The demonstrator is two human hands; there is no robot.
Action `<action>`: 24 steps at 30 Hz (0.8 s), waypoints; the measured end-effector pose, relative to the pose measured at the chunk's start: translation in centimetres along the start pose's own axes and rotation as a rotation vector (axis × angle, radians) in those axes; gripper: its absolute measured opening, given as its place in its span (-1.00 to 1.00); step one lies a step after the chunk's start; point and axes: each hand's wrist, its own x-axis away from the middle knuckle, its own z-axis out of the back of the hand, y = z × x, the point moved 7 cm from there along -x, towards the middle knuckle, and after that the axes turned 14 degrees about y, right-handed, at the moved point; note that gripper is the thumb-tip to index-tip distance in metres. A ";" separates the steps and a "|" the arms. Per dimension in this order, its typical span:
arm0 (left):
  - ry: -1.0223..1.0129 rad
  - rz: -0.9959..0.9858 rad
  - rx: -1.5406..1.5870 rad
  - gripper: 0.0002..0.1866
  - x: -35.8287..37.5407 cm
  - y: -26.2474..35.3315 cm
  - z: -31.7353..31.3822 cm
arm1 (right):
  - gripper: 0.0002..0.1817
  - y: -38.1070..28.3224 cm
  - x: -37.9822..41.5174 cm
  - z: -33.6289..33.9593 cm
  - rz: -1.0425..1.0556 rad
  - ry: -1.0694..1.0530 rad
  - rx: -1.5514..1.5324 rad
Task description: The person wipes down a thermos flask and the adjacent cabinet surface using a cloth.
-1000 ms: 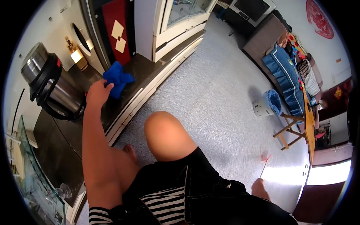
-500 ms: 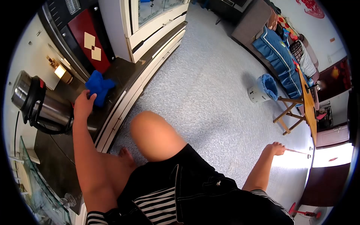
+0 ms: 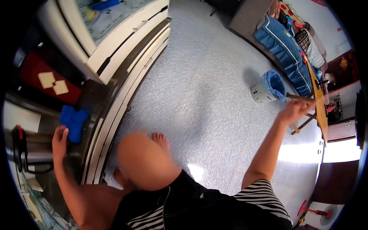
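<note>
At the left, my left hand [image 3: 60,140] has its fingers closed on the edge of a blue cloth [image 3: 73,122], which lies bunched on the dark cabinet top [image 3: 94,92]. A steel kettle with a black handle [image 3: 23,149] stands just left of that hand. My right hand [image 3: 297,111] is raised over the floor at the right, in front of the wooden folding table [image 3: 320,103]. A thin, pale stick-like thing [image 3: 337,92], blurred by motion, extends from its fingers.
A white bin with a blue liner [image 3: 264,90] stands on the grey floor [image 3: 199,84]. Behind it is a sofa with a blue cover [image 3: 283,53]. White drawers [image 3: 130,34] run along the left. A red fan [image 3: 318,212] is at the lower right.
My right hand has risen with the thin thing, towards the folding table. The view has shifted, and the cloth and my left hand appear lower and farther left. My left hand stays at the cloth.
</note>
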 end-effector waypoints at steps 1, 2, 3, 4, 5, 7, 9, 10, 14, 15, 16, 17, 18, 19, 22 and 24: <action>0.002 -0.012 0.008 -0.72 0.1 0.0 0.2 | -0.29 2.5 1.1 -2.0 0.035 -0.019 0.076; 0.001 -0.022 0.015 -0.71 0.1 -0.2 0.3 | -0.28 6.0 2.4 -3.7 0.069 -0.041 0.156; 0.011 -0.039 -0.007 -0.70 0.0 -0.6 0.6 | -0.31 9.9 4.0 -5.1 0.193 -0.060 0.234; 0.021 -0.057 -0.030 -0.69 -0.2 -0.9 1.0 | -0.36 17.0 6.4 -4.9 0.204 -0.153 0.494; 0.007 -0.017 -0.037 -0.68 -0.3 -1.4 1.3 | -0.41 24.2 8.9 -4.7 0.240 -0.260 0.748; -0.019 0.040 -0.108 -0.67 -0.1 -0.4 1.7 | -0.56 37.7 18.0 -3.1 0.067 -0.953 1.315; -0.071 0.020 -0.148 -0.67 -0.5 0.1 1.6 | -0.55 40.4 23.0 -0.6 -0.296 -1.070 1.249; -0.121 0.001 -0.173 -0.66 -0.6 0.4 1.5 | -0.54 38.9 24.3 -0.4 -0.401 -1.053 1.233; -0.181 -0.053 -0.282 -0.60 -1.3 0.6 1.0 | -0.51 33.4 25.2 2.0 -0.290 -0.832 1.076; -0.192 -0.062 -0.276 -0.60 -1.7 -0.3 1.1 | -0.52 31.7 24.9 3.0 -0.270 -0.750 0.971; -0.159 -0.085 -0.281 -0.58 -2.1 -1.4 1.3 | -0.52 29.8 24.4 4.0 -0.245 -0.667 0.864; -0.127 -0.110 -0.289 -0.55 -2.5 -2.4 1.7 | -0.52 28.1 24.4 5.4 -0.242 -0.654 0.873; -0.134 -0.121 -0.285 -0.55 -2.5 -2.9 1.6 | -0.53 26.3 24.4 6.8 -0.332 -0.613 0.830; -0.078 -0.123 -0.291 -0.55 -2.6 -3.5 1.7 | -0.53 24.9 24.4 8.1 -0.415 -0.572 0.780; 0.012 -0.168 -0.289 -0.44 -3.0 -5.1 1.6 | -0.50 21.2 26.5 12.9 -0.484 -0.633 0.804; 0.143 -0.117 -0.424 -0.33 -2.7 -3.8 1.3 | -0.50 17.3 29.0 15.3 -0.512 -0.672 0.840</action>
